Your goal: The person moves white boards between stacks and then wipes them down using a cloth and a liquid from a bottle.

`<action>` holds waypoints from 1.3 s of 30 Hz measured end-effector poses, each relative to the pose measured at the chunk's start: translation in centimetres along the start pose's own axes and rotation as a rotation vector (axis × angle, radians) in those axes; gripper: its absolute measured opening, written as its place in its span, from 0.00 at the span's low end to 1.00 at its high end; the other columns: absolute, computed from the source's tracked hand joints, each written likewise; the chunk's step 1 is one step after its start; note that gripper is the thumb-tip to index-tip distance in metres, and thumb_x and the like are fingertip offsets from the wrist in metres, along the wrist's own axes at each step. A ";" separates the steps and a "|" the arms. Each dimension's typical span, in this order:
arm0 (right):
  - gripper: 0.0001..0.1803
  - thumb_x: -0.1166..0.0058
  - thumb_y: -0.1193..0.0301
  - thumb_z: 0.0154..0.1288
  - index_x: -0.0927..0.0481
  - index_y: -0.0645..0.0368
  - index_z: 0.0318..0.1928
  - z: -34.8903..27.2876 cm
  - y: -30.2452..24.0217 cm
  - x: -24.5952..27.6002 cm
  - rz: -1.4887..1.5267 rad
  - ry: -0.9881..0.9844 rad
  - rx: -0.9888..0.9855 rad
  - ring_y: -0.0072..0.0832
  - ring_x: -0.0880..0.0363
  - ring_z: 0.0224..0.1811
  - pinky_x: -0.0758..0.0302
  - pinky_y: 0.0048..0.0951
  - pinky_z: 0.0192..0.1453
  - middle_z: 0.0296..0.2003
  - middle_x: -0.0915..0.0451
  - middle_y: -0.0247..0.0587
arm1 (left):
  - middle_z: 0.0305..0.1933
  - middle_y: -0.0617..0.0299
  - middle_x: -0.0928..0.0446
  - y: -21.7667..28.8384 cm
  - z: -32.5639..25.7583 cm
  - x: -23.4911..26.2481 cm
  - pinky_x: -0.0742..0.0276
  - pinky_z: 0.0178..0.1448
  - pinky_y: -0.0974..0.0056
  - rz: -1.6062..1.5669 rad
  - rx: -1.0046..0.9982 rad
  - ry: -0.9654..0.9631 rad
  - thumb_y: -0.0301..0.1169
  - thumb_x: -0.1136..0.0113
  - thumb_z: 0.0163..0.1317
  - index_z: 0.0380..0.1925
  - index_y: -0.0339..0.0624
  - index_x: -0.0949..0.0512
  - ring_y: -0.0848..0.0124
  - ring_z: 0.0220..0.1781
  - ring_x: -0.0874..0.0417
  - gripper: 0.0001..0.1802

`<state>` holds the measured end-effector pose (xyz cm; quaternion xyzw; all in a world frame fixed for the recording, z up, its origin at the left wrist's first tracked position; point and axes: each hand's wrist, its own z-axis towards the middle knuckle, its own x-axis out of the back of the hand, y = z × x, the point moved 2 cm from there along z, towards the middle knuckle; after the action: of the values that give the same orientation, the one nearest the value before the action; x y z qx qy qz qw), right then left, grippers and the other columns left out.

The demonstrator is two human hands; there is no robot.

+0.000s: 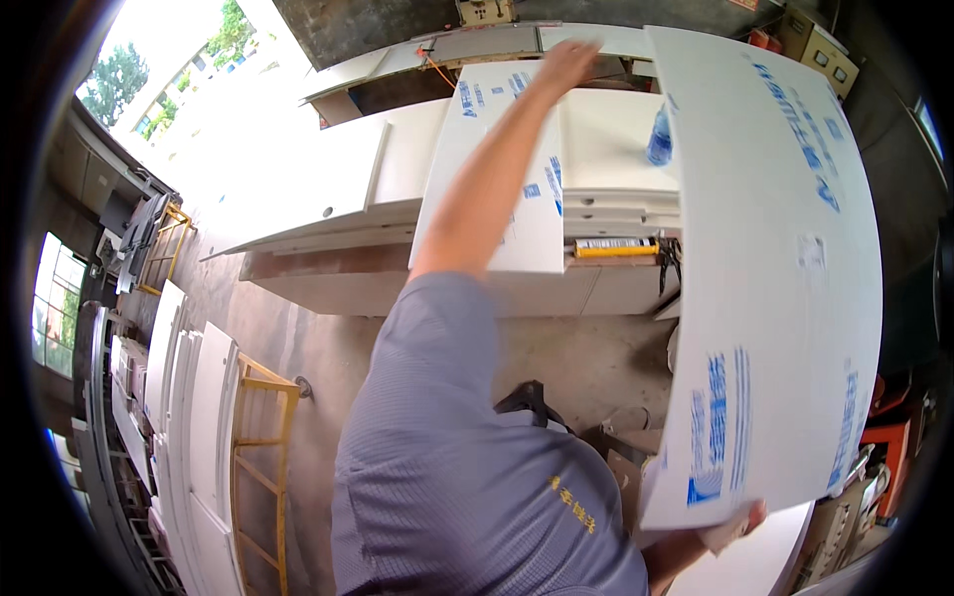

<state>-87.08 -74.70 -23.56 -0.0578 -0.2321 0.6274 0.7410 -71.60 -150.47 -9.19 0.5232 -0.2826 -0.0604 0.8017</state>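
Observation:
A long white panel (785, 288) in film with blue print stands tilted on my right, spanning from the far table to my waist. My right hand (733, 526) grips its near lower edge, fingers curling round it. My left arm stretches far forward, and my left hand (570, 66) is in the air just left of the panel's far end, apart from it. Motion smears its fingers. Under that arm a second white panel (537, 223) with blue print lies on stacked white boards (407, 149). A clear plastic bottle (659, 139) stands beside the long panel.
A yellow caulking gun (616, 247) lies on a ledge below the board stack. White boards (189, 417) lean on a yellow metal rack (263, 467) at left. Electrical boxes (820, 50) hang at the far right, and a red frame (889, 462) stands at the near right.

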 end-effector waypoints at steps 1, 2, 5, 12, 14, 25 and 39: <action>0.31 0.46 0.47 0.70 0.28 0.63 0.57 1.6 -1.9 -2.4 -0.092 -0.033 0.065 0.38 0.26 0.50 0.27 0.42 0.55 0.54 0.27 0.49 | 0.53 0.47 0.17 -3.8 -2.6 1.6 0.23 0.62 0.55 0.527 -0.060 0.292 0.62 0.42 0.64 0.57 0.36 0.22 0.56 0.59 0.18 0.38; 0.30 0.46 0.47 0.70 0.26 0.62 0.55 3.8 -4.0 -5.2 -0.186 -0.092 0.122 0.39 0.26 0.48 0.27 0.42 0.52 0.51 0.26 0.49 | 0.56 0.47 0.19 -10.1 -5.6 7.2 0.23 0.63 0.53 0.879 0.112 0.300 0.65 0.41 0.61 0.57 0.38 0.22 0.53 0.60 0.19 0.41; 0.26 0.47 0.50 0.71 0.23 0.61 0.51 8.8 -7.5 -11.4 -0.406 -0.224 0.379 0.40 0.24 0.45 0.26 0.42 0.47 0.45 0.23 0.49 | 0.45 0.51 0.14 -18.8 -18.0 16.6 0.21 0.57 0.50 0.907 0.875 -0.120 0.70 0.46 0.61 0.46 0.38 0.15 0.54 0.54 0.15 0.42; 0.29 0.43 0.53 0.67 0.24 0.65 0.57 8.6 -7.1 -24.7 0.467 -0.432 -0.274 0.38 0.22 0.52 0.24 0.37 0.54 0.53 0.21 0.49 | 0.40 0.57 0.16 -21.9 -32.1 11.1 0.22 0.43 0.60 -0.237 0.922 0.241 0.60 0.33 0.61 0.43 0.31 0.15 0.68 0.39 0.17 0.36; 0.32 0.43 0.55 0.65 0.26 0.65 0.61 11.8 -13.1 -29.0 1.169 -0.462 -0.916 0.40 0.22 0.56 0.25 0.40 0.60 0.57 0.22 0.50 | 0.39 0.60 0.16 -22.9 -34.3 11.1 0.22 0.42 0.61 -0.270 0.857 0.320 0.55 0.34 0.63 0.44 0.32 0.15 0.71 0.39 0.18 0.31; 0.32 0.42 0.55 0.62 0.26 0.62 0.61 12.2 -22.6 -37.4 1.729 -0.607 -1.575 0.40 0.20 0.56 0.24 0.42 0.62 0.53 0.19 0.46 | 0.38 0.66 0.17 -22.9 -40.3 19.9 0.23 0.41 0.68 -0.395 0.847 0.388 0.46 0.36 0.69 0.42 0.35 0.16 0.77 0.37 0.19 0.22; 0.24 0.38 0.64 0.62 0.24 0.57 0.58 5.7 -20.8 -45.4 1.484 -0.471 -1.621 0.33 0.19 0.53 0.21 0.39 0.58 0.50 0.18 0.38 | 0.32 0.65 0.20 -23.6 -37.3 22.4 0.24 0.37 0.65 -0.273 0.879 0.408 0.54 0.36 0.66 0.39 0.35 0.17 0.76 0.32 0.21 0.28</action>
<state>-75.46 -123.61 -22.96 -0.5265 -0.6140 0.5725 -0.1346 -28.98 -139.75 -32.03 0.8447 -0.0479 0.0632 0.5293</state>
